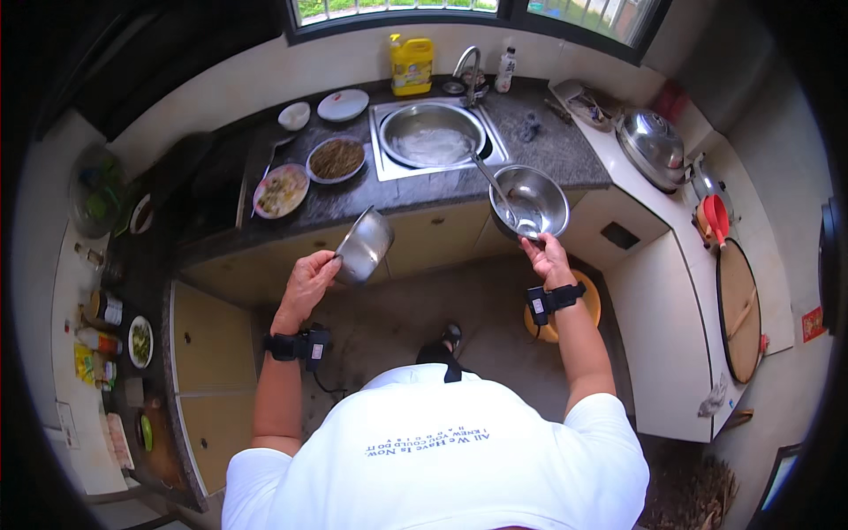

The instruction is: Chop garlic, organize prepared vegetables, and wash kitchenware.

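My left hand [309, 285] grips the rim of a small stainless steel bowl [364, 248], which tilts in the air before the counter's front edge. With my right hand [546, 260] I hold the near rim of a larger stainless steel bowl [546, 199]. A metal ladle [491, 180] leans in this larger bowl, its handle pointing toward the sink. Past both hands, a wide steel basin [434, 142] with water in it sits in the sink [392, 173].
A bowl of brown shredded food [336, 159] and a plate of chopped food [281, 191] stand left of the sink. Behind it are a faucet [472, 63] and a yellow jug [412, 69]. An orange basin [587, 285] is on the floor. A lidded steel pot [652, 146] stands at right.
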`<state>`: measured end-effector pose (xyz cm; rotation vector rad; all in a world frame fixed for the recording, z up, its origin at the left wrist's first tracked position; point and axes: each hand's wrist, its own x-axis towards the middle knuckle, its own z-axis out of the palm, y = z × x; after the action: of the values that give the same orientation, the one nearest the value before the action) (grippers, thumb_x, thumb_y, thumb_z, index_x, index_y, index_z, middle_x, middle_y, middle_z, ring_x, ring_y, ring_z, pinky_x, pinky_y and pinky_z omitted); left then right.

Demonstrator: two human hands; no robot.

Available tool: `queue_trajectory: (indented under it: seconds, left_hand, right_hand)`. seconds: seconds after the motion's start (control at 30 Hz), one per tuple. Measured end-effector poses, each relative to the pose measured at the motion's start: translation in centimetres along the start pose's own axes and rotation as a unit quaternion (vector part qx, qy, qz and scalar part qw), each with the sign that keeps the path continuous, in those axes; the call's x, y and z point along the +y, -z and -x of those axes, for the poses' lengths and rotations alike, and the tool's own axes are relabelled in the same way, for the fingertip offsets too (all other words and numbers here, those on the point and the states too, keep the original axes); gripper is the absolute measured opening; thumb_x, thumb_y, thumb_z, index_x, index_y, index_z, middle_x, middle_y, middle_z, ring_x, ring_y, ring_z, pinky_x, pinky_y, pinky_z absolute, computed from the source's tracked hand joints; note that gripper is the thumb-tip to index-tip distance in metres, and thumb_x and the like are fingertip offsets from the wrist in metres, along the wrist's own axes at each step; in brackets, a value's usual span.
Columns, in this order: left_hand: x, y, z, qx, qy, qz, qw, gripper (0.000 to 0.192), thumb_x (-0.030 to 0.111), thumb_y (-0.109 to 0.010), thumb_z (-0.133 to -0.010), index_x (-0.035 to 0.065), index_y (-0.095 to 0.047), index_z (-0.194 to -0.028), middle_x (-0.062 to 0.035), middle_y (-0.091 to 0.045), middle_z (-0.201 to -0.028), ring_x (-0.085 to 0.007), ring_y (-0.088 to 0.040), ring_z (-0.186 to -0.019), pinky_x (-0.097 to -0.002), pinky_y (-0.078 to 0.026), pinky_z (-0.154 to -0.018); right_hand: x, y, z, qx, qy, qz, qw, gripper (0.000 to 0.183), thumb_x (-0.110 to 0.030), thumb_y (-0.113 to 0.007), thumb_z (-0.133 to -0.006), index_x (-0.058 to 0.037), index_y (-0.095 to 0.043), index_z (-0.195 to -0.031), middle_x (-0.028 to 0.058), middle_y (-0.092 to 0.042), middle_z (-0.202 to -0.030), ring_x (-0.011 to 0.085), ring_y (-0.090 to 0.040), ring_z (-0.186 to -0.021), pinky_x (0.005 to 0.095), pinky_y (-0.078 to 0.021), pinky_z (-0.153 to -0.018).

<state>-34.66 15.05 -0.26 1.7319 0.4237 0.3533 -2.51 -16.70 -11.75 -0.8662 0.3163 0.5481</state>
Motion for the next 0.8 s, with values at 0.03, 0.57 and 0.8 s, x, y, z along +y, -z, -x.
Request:
queue_trajectory:
  seconds: [0.03, 0.57, 0.8]
  left_hand:
    - [0.0, -0.8, -2.5, -0.008, 0.005, -0.008, 1.000, 0.017, 0.016, -0.052, -0.088, 0.0002, -0.059, -0.087, 0.0072, -0.048, -0.066, -0.0009, -0.040, -0.058, -0.0175, -0.035, -0.052]
    - [0.6, -8.9, -32.9, -0.078, -0.005, -0.052, 0.996, 0.019, 0.015, -0.052, -0.087, -0.0037, -0.058, -0.087, 0.0036, -0.051, -0.066, -0.0052, -0.043, -0.059, -0.0224, -0.037, -0.053]
    - [-0.1, -10.4, -40.9, -0.115, 0.019, -0.135, 0.984, 0.021, 0.017, -0.051, -0.089, -0.0027, -0.057, -0.087, 0.0041, -0.047, -0.064, -0.0052, -0.041, -0.058, -0.0221, -0.035, -0.051]
  right_hand:
    - [-1.1, -0.4, -2.3, 0.006, 0.007, 0.000, 1.000, 0.025, -0.005, -0.044, -0.082, 0.0074, -0.043, -0.104, 0.0234, -0.057, -0.095, 0.0358, -0.061, -0.082, 0.0360, -0.0577, -0.065]
    - [-15.2, -3.5, -28.5, 0.090, -0.023, 0.014, 0.996, 0.030, -0.003, -0.046, -0.080, 0.0075, -0.039, -0.108, 0.0281, -0.054, -0.099, 0.0393, -0.060, -0.084, 0.0387, -0.0565, -0.070]
    - [-15.4, -4.0, -31.3, 0.094, -0.035, -0.010, 0.995, 0.033, -0.012, -0.045, -0.089, 0.0062, -0.035, -0.114, 0.0301, -0.053, -0.101, 0.0399, -0.059, -0.085, 0.0394, -0.0556, -0.069]
